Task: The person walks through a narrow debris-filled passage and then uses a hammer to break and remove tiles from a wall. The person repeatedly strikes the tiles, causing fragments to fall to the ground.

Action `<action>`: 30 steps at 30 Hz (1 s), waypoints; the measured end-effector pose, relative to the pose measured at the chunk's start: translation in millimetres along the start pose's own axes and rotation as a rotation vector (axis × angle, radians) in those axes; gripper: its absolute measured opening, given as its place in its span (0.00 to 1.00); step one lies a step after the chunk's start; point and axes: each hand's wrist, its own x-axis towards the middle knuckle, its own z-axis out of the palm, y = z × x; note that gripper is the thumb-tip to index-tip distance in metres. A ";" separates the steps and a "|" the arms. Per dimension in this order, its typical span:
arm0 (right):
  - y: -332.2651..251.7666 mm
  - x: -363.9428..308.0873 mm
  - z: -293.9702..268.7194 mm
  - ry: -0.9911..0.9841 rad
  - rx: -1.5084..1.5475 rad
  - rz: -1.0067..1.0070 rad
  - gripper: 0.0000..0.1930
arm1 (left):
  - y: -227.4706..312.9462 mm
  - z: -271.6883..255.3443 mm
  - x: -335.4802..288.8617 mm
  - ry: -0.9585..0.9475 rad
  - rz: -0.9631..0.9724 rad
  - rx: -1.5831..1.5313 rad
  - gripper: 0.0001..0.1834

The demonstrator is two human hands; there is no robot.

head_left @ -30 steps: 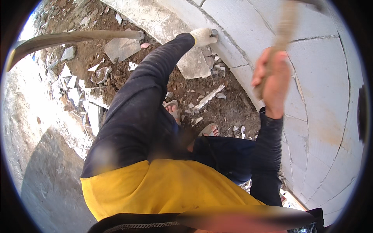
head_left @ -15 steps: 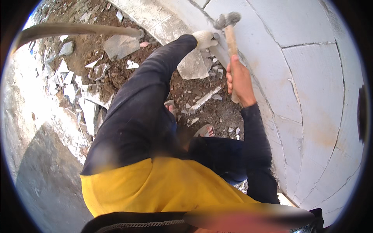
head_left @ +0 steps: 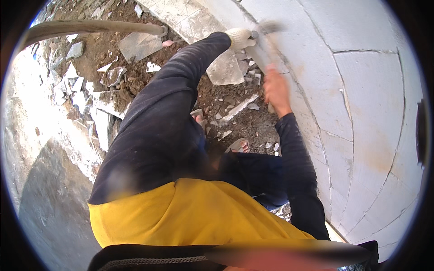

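Moved: hammer (head_left: 270,34) now blurred at the wall, nearer the gloved hand.
Right hand (head_left: 275,90): fingers clenched round hammer handle.
Left hand (head_left: 239,38): gloved fingers grasping a chisel (head_left: 254,34) against the block wall (head_left: 361,81).

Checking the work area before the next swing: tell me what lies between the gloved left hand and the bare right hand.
In the head view, the hammer spans that stretch: its blurred handle runs from the right hand up to the left hand, against the white block wall.

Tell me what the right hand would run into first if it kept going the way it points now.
Most likely the pale block wall. The right hand, gripping a blurred hammer, points up toward the gloved left hand at the wall's edge; depth is unclear.
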 end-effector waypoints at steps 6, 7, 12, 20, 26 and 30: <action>-26.9 -23.2 -30.1 -0.129 0.120 -0.049 0.32 | -8.1 -0.8 1.5 0.018 0.054 -0.001 0.25; -44.1 -34.3 -37.7 -0.120 0.127 -0.118 0.33 | -8.2 -2.6 2.8 -0.039 0.031 -0.001 0.25; -115.0 -44.6 -78.8 0.107 0.548 -0.838 0.35 | -5.0 -4.7 1.4 -0.005 0.009 -0.056 0.26; 17.5 4.6 3.5 -0.155 0.121 0.142 0.32 | -9.6 9.2 -1.5 0.079 0.117 0.075 0.26; 70.5 -12.7 -11.6 -0.099 0.361 0.168 0.33 | -7.0 10.2 -5.7 -0.073 -0.054 -0.250 0.24; 109.3 -54.9 -7.0 -0.057 0.430 0.266 0.33 | 7.0 13.5 -21.3 -0.112 -0.104 -0.215 0.27</action>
